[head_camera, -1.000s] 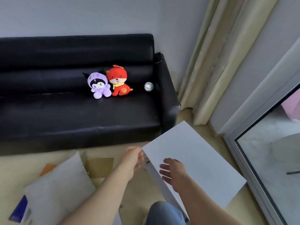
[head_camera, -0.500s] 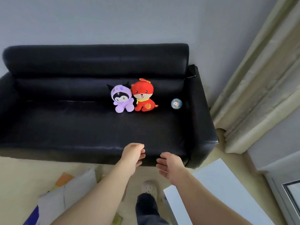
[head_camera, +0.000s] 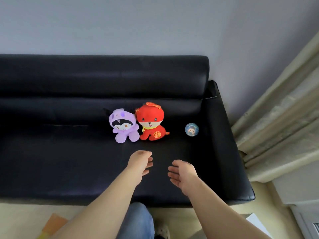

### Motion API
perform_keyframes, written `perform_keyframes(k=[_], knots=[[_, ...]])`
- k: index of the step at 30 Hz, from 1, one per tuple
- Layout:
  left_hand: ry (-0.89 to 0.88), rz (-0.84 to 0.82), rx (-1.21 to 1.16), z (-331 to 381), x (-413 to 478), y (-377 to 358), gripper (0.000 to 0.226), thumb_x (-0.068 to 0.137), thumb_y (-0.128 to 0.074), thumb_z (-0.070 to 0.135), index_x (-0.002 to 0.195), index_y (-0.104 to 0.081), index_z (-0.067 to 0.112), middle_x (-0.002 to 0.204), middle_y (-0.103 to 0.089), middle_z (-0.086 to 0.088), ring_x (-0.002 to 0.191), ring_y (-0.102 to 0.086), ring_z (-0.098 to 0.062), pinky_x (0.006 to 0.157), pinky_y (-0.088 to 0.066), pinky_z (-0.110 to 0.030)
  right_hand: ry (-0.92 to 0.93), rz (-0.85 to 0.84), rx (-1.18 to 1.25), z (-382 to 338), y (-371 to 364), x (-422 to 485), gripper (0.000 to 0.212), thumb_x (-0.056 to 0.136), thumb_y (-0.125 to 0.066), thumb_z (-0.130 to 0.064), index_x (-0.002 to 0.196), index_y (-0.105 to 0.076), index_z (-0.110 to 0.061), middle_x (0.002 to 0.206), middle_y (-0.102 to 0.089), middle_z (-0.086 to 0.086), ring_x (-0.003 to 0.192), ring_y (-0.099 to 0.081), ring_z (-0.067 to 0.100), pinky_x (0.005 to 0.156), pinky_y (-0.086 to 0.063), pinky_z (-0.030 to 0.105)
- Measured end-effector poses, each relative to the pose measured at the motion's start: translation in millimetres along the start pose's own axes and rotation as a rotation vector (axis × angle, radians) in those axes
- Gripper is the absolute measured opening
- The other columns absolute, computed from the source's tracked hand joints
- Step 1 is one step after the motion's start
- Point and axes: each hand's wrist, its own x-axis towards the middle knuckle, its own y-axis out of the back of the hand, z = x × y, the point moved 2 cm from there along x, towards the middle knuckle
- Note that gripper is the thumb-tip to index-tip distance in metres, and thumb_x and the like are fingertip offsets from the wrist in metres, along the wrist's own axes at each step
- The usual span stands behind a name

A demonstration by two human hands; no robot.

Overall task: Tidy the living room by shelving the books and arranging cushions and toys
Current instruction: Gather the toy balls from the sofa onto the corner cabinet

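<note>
A purple plush toy (head_camera: 124,125) and a red plush toy (head_camera: 150,121) sit upright side by side against the backrest of a black sofa (head_camera: 60,161). A small blue ball (head_camera: 192,129) lies on the seat to their right. My left hand (head_camera: 140,163) hovers over the seat just below the red toy, fingers loosely curled and empty. My right hand (head_camera: 183,175) hangs beside it, palm turned inward, fingers relaxed, holding nothing. Both hands are apart from the toys.
Beige curtains (head_camera: 284,118) hang to the right of the sofa's arm. An orange book corner (head_camera: 54,224) lies on the floor at lower left. A white table corner (head_camera: 257,223) shows at lower right. My knee in jeans (head_camera: 136,219) is at the sofa's front edge.
The view has moved in close to the sofa; the white table and the floor cushion have dropped out of sight. Both hands have risen from the table's edge out over the sofa seat.
</note>
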Motion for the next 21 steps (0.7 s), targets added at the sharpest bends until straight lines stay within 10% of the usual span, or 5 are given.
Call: perform_keyframes(k=[21], knots=[[-0.266,0.105,0.508,185.9,251.1,72.2,0.027,0.093,-0.049,0.016,0.117,-0.057,0.004,0.095,-0.055,-0.004,0.087,-0.051,-0.02,0.07,-0.047,-0.027,0.332,0.163,-0.394,-198.8,-139.6,137.5,0.013,0.09,-0.046,-0.017,0.086,-0.058,-0.022,0.092,-0.064,0.005,0.079,-0.059,0.018,0.063,-0.045,0.028]])
